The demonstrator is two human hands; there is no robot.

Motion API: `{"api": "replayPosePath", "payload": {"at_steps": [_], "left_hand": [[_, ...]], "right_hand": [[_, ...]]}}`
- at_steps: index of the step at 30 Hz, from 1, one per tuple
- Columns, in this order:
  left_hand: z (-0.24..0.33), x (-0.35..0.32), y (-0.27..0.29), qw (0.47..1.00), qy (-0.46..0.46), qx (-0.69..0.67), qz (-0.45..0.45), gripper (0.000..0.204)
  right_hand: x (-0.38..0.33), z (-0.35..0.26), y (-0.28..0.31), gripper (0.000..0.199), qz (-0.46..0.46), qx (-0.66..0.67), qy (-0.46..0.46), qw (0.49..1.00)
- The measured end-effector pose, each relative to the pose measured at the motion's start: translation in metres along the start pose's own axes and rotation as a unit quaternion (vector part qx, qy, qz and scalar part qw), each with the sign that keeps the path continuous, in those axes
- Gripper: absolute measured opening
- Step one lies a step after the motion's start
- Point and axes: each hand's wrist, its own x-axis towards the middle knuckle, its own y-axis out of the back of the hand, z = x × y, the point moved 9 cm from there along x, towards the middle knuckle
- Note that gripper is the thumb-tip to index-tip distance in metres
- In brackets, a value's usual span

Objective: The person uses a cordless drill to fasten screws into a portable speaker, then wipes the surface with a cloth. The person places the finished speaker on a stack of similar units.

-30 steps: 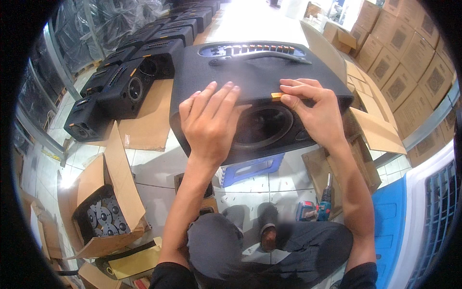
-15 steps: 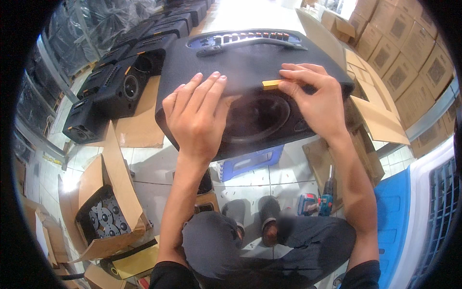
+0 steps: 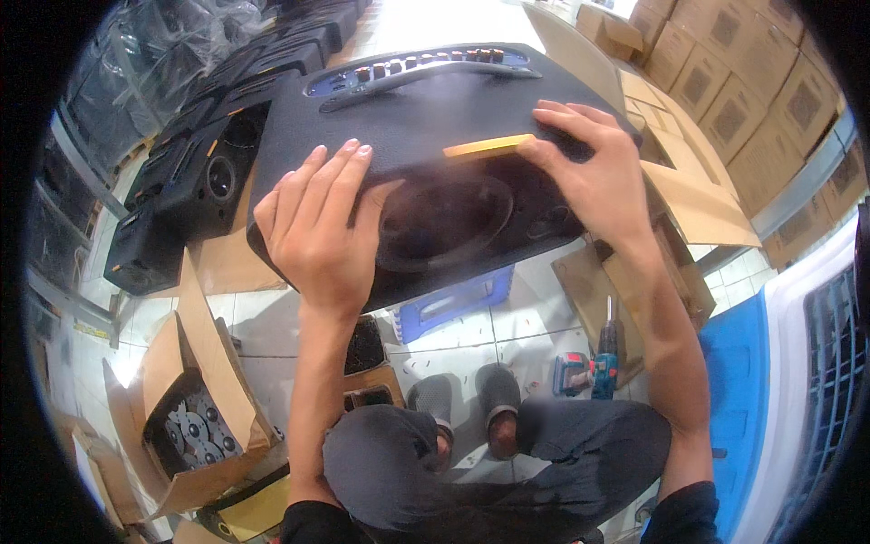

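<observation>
A black speaker cabinet (image 3: 412, 122) stands before me, its round cone (image 3: 449, 218) facing me. On its top sit a dark handle (image 3: 426, 80) and a panel with a row of knobs. A yellow strip (image 3: 485, 146) lies along the upper front edge. My left hand (image 3: 317, 240) rests on the left part of this edge, fingers stretched over the top and the thumb down the front. My right hand (image 3: 594, 177) is at the right part, fingers spread on the top. Its thumb tip touches or nearly touches the strip's right end.
A blue plastic stool (image 3: 453, 304) is under the cabinet. A cordless drill (image 3: 605, 358) stands on the floor at right. At lower left, an open carton (image 3: 204, 390) holds round grey parts. More black speakers (image 3: 195, 181) line the left; stacked cartons (image 3: 761, 118) stand at right.
The view has shifted slightly. My right hand's fingers have spread and moved off the yellow strip, which now shows in greater length. My left hand keeps resting on the cabinet.
</observation>
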Motion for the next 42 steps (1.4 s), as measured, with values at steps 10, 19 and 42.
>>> {"api": "replayPosePath", "payload": {"at_steps": [10,19,42], "left_hand": [[0.003,0.002,0.000,1.000,-0.013,0.011,-0.006,0.036],[-0.001,-0.001,-0.002,1.000,-0.015,0.022,-0.017,0.038],[0.004,0.003,0.001,1.000,-0.013,0.005,-0.021,0.037]], "right_hand": [[0.001,0.011,-0.001,0.031,-0.019,0.025,0.032,0.999],[-0.012,0.060,0.030,0.028,0.122,-0.085,0.079,0.986],[-0.020,0.068,0.022,0.030,0.131,-0.089,0.067,0.985]]}}
